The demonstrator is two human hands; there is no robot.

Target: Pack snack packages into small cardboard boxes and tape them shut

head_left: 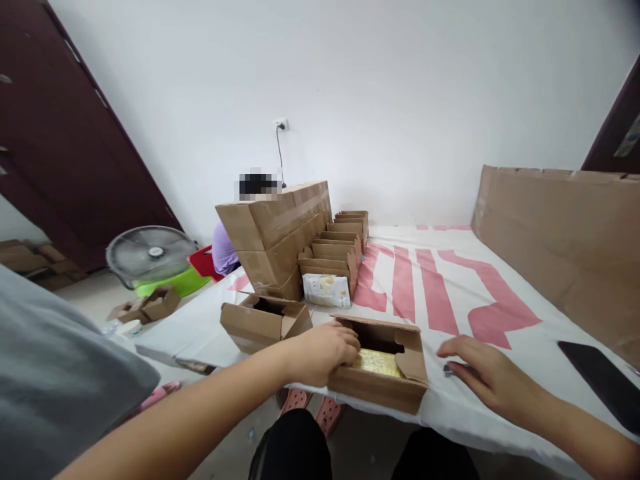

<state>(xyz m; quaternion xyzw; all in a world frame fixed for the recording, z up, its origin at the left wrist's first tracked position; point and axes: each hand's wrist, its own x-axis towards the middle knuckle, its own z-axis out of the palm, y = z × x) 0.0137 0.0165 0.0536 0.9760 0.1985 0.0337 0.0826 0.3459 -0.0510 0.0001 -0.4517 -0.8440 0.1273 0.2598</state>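
Touching the open carton (375,393) at the near edge of the surface (545,360), the left hand (323,353) had a grip impossible to tell, yellow packet (377,363) lay inside, right hand (483,373) was nearby, grip apart

Packet (377,363) in box (377,392), cartons (275,223) behind left.

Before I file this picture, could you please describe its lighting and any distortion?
Head view: fairly even light on the white wall; deep shadow inside the open box the left hand touches; a steeply leaning dark red door, probably lens distortion; pixelation over a person's head.
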